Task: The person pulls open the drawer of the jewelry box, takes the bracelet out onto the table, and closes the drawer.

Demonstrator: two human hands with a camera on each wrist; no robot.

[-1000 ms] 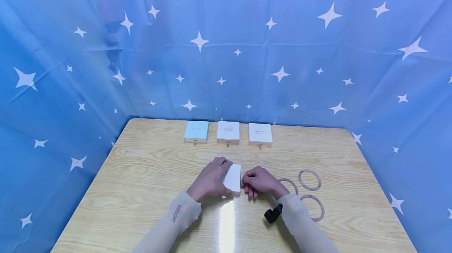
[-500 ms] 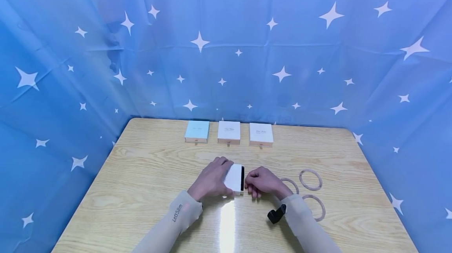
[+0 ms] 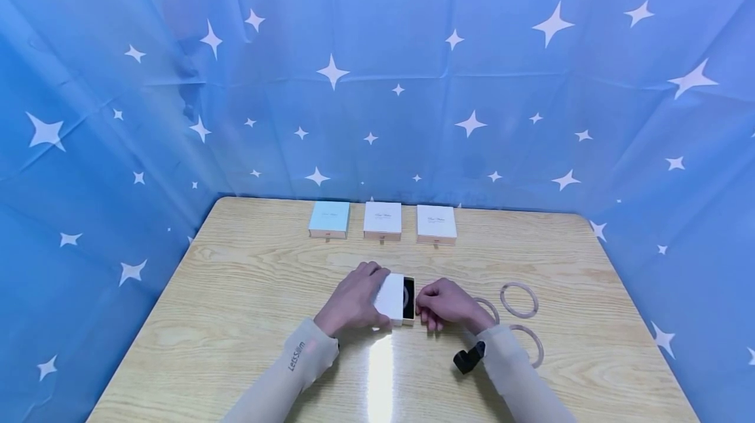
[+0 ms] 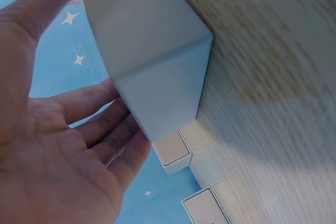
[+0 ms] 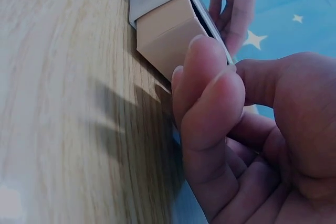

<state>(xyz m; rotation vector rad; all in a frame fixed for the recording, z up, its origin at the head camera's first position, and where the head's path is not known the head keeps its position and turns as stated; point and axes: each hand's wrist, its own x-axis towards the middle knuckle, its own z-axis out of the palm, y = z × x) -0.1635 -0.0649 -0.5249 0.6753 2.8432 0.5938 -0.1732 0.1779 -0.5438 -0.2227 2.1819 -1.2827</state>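
In the head view my left hand [image 3: 354,298] grips the white sleeve [image 3: 389,298] of a small drawer box lying on the table, thumb at the near side and fingers at the far side. A pinkish-tan drawer [image 5: 168,40] stands partly out of the sleeve's right end. Its black inside shows part of a pale bangle [image 3: 406,296]. My right hand [image 3: 445,305] is at the drawer's front, thumb and curled index finger pinching there; the fingers hide the pinched spot. The left wrist view shows the sleeve [image 4: 157,51] between thumb and fingers.
Along the back edge stand a light blue box [image 3: 329,216] and two white boxes [image 3: 382,218], each with a tan front. Three pale bangles lie on the right: one bangle [image 3: 536,305] farther back, one bangle [image 3: 541,347] nearer, and one partly behind my right wrist. A starred blue curtain [image 3: 401,121] surrounds the table.
The drawer has slid rightward out of the sleeve, uncovering the black inside and the bangle. My right hand has moved right with it; my left hand has stayed on the sleeve.
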